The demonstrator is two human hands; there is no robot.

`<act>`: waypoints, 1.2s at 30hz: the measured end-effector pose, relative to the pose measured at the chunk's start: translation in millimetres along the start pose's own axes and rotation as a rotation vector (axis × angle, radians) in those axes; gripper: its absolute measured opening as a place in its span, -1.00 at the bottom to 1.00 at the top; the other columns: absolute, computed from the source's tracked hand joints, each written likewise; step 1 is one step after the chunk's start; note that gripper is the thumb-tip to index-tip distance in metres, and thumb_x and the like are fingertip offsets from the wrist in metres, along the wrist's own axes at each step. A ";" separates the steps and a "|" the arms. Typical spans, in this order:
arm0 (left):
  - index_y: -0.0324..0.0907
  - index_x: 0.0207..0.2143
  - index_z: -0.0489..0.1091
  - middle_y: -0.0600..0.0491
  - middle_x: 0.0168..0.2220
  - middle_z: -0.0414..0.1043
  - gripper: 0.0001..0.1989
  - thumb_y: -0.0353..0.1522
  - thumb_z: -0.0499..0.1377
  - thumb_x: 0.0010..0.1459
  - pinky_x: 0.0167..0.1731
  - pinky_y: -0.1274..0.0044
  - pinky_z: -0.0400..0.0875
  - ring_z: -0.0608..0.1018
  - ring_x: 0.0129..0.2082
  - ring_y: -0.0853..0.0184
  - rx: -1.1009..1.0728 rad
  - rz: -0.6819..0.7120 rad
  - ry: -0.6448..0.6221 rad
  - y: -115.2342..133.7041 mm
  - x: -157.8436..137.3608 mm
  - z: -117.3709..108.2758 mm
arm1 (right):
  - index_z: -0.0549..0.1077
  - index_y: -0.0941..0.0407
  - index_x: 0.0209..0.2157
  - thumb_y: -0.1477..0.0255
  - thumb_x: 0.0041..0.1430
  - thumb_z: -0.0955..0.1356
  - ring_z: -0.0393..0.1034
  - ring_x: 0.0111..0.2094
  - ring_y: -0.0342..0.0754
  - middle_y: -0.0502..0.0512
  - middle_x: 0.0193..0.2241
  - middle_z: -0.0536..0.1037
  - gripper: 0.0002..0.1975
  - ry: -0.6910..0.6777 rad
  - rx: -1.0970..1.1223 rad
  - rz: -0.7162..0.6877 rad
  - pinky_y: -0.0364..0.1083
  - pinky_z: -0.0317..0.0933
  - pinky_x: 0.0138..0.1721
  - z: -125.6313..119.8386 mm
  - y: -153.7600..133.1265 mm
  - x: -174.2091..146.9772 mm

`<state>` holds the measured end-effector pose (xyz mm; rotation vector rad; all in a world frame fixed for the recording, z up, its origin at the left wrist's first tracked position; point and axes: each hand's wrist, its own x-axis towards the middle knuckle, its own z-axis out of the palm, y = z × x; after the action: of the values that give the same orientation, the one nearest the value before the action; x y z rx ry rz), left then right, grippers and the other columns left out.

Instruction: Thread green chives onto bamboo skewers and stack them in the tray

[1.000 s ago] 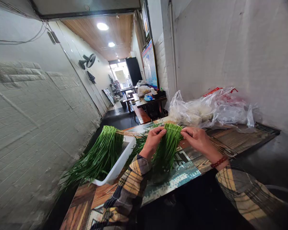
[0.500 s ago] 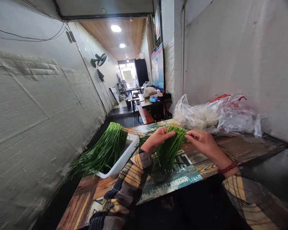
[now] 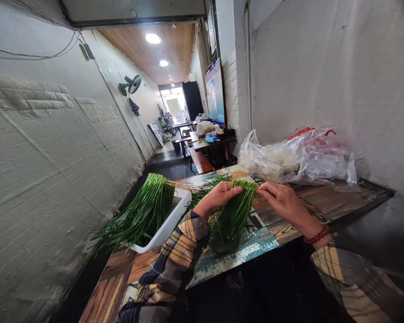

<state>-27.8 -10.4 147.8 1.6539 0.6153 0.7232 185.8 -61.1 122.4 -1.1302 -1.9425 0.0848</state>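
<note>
My left hand (image 3: 223,196) is wrapped round a bunch of green garlic chives (image 3: 236,215), its thumb across the stalks just below their pale, even ends. The leaves hang down over the table. At the bunch's right edge, my right hand (image 3: 278,199) is closed in a pinch; what lies between its fingertips is too small to tell. To the left, a large bundle of chives (image 3: 151,202) rests in a white plastic tray (image 3: 164,233), its leaves trailing over the side. Thin wooden skewers (image 3: 183,184) stick out from the bundle's right side.
Loose chives (image 3: 202,194) lie on the patterned tabletop (image 3: 111,278) behind my left hand. Clear plastic bags (image 3: 296,157) sit against the right wall. More skewers (image 3: 311,207) lie beyond my right wrist. Farther back stand another table (image 3: 202,144) and a bench (image 3: 201,160).
The whole view has shifted a little, so the scene appears farther left. Both hands keep their hold at the bunch, with the right fingertips still at its right edge.
</note>
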 end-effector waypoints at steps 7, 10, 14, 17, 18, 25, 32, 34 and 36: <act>-0.27 -0.56 0.43 0.08 -0.62 0.36 -0.55 -0.02 0.25 -0.03 -0.55 0.56 0.18 0.30 -0.60 0.45 0.056 0.002 0.025 4.4 -0.8 5.2 | 0.39 0.11 -0.40 0.38 0.31 0.20 0.39 -0.42 -0.07 0.05 -0.48 0.50 -0.76 0.008 0.017 0.011 -0.13 0.16 -0.38 -0.8 -5.0 -4.9; -0.27 -0.56 0.43 0.09 -0.63 0.33 -0.55 -0.03 0.25 -0.02 -0.55 0.55 0.17 0.29 -0.61 0.45 0.073 -0.003 0.035 3.8 -0.3 5.9 | 0.40 0.11 -0.40 0.35 0.31 0.19 0.39 -0.42 -0.07 0.06 -0.47 0.51 -0.74 0.027 0.004 0.000 -0.13 0.17 -0.39 0.6 -3.7 -6.2; -0.27 -0.58 0.40 0.10 -0.64 0.32 -0.56 -0.05 0.26 -0.03 -0.59 0.58 0.14 0.25 -0.64 0.49 0.062 -0.007 0.059 0.2 0.0 7.0 | 0.40 0.10 -0.40 0.34 0.31 0.19 0.39 -0.43 -0.06 0.04 -0.48 0.50 -0.74 0.022 -0.008 -0.005 -0.12 0.18 -0.39 5.1 0.0 -6.6; -0.29 -0.46 0.47 0.06 -0.54 0.41 -0.61 -0.09 0.28 -0.02 -0.51 0.58 0.22 0.34 -0.57 0.47 -0.037 0.016 0.073 -1.7 -1.6 8.1 | 0.40 0.08 -0.40 0.34 0.29 0.20 0.40 -0.44 -0.04 0.03 -0.52 0.49 -0.77 0.015 0.011 0.027 -0.11 0.19 -0.38 7.2 2.4 -6.8; -0.29 -0.38 0.49 0.05 -0.47 0.45 -0.62 -0.11 0.29 -0.03 -0.46 0.58 0.25 0.39 -0.52 0.45 -0.071 0.034 0.080 -2.3 -2.5 8.1 | 0.40 0.07 -0.39 0.35 0.29 0.21 0.40 -0.44 -0.04 0.03 -0.52 0.49 -0.78 0.019 0.015 0.036 -0.10 0.19 -0.38 7.2 3.0 -7.0; -0.31 -0.41 0.52 0.07 -0.50 0.44 -0.60 -0.09 0.29 -0.04 -0.42 0.58 0.23 0.36 -0.51 0.45 -0.090 0.037 0.228 -10.9 -4.9 3.8 | 0.42 0.09 -0.40 0.38 0.28 0.22 0.39 -0.45 -0.06 0.02 -0.51 0.49 -0.78 0.034 0.007 0.034 -0.12 0.17 -0.38 5.5 7.2 -10.0; -0.32 -0.50 0.47 0.11 -0.56 0.35 -0.59 -0.09 0.31 -0.08 -0.48 0.61 0.16 0.29 -0.54 0.49 -0.067 0.030 0.264 -14.5 -0.6 8.6 | 0.41 0.08 -0.41 0.37 0.29 0.20 0.36 -0.48 -0.08 -0.01 -0.55 0.44 -0.76 0.064 0.022 0.045 -0.12 0.17 -0.42 5.8 2.6 -15.0; -0.32 -0.52 0.46 0.12 -0.57 0.34 -0.59 -0.10 0.31 -0.08 -0.50 0.62 0.14 0.28 -0.55 0.50 -0.078 0.026 0.256 -14.4 0.0 10.3 | 0.41 0.09 -0.42 0.38 0.29 0.20 0.36 -0.49 -0.07 0.01 -0.56 0.45 -0.76 0.074 0.017 0.049 -0.11 0.16 -0.41 4.8 -0.5 -16.1; -0.32 -0.52 0.45 0.12 -0.58 0.33 -0.59 -0.10 0.32 -0.09 -0.51 0.63 0.13 0.28 -0.56 0.51 -0.098 0.015 0.245 -13.9 0.3 11.5 | 0.41 0.10 -0.42 0.40 0.28 0.20 0.36 -0.48 -0.06 0.03 -0.54 0.46 -0.76 0.079 0.011 0.043 -0.10 0.16 -0.40 3.9 -3.0 -16.4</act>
<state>-19.3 -15.1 132.7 1.4924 0.7285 0.9615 184.5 -73.6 110.7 -1.1509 -1.8463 0.0730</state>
